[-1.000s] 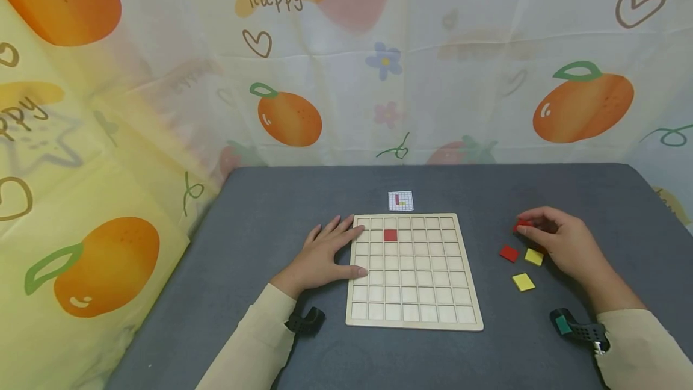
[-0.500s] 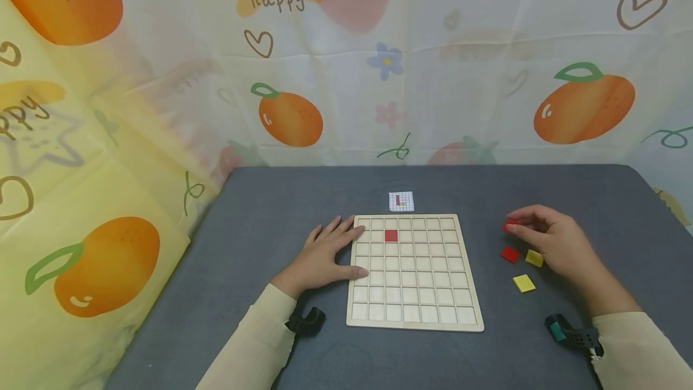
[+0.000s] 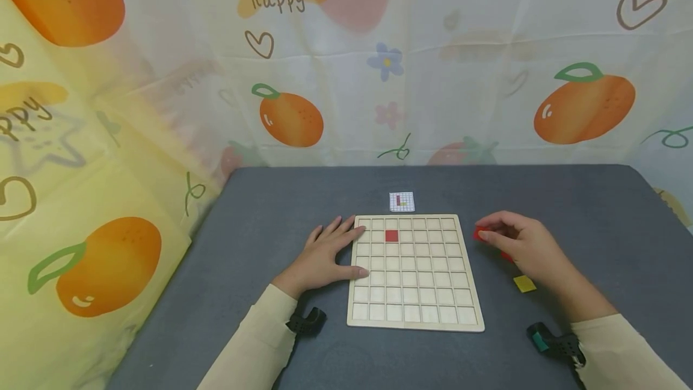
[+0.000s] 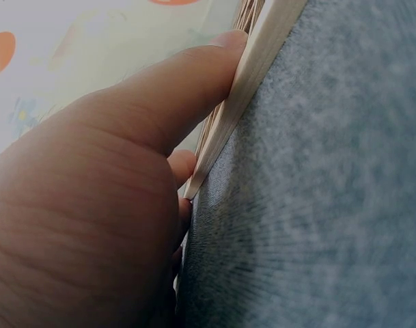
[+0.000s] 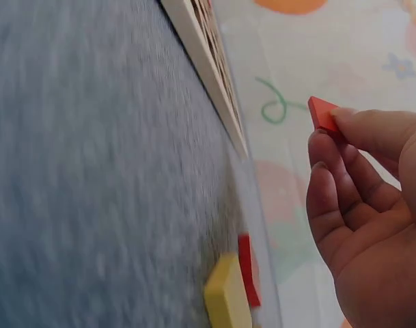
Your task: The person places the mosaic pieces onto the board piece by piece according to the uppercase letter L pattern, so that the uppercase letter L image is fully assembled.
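A wooden grid board (image 3: 417,328) lies on the table with one red square tile (image 3: 391,236) in a cell of its second row. My left hand (image 3: 325,259) rests on the board's left edge, fingers spread, thumb (image 4: 187,85) lying over the rim. Right of the board, my right hand (image 3: 522,245) pinches another red tile (image 5: 322,115) between thumb and fingers, held above the table. Below that hand lie a red tile (image 3: 506,256), partly covered by it, and a yellow tile (image 3: 524,284). The second yellow tile is hidden in the head view.
A small pattern card (image 3: 402,201) with a printed grid lies just behind the board. The grey table (image 3: 303,191) ends at a fruit-print curtain (image 3: 346,77), which also hangs along the left side.
My right hand has carried the pinched red tile leftward toward the board, passing over the loose tiles and covering one yellow tile. My left hand stays on the board's edge.
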### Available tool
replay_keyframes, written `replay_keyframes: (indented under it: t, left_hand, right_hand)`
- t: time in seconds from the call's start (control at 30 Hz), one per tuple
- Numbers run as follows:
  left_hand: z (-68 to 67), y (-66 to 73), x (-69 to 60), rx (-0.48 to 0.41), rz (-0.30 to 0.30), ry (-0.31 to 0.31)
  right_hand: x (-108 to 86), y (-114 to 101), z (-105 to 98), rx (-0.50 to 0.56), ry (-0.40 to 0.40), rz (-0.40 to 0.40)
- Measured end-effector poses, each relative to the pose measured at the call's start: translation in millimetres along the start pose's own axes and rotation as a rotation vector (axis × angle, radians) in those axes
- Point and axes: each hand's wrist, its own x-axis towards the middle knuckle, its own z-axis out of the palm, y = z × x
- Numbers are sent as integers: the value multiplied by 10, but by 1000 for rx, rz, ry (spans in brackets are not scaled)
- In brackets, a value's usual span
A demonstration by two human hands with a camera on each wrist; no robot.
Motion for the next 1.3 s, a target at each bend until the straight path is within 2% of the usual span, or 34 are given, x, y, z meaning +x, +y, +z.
replay_keyframes:
  t: [0.27, 0.6, 1.0, 1.1, 1.3]
  left_hand:
    - [15, 3, -22, -3, -11, 0]
    - [12, -1, -31, -9, -6, 9]
    - [14, 15, -14, 10, -16, 9]
    - [18, 16, -7, 21, -20, 9]
    - [22, 12, 17, 39, -23, 11]
  right_hand:
    - [16, -163, 237, 93, -56, -48]
    - [105, -375, 516, 78, -101, -97]
    - [321, -559, 780, 58, -184, -165]
    - [381, -595, 825, 69, -198, -163]
    - [484, -641, 932, 94, -201, -102]
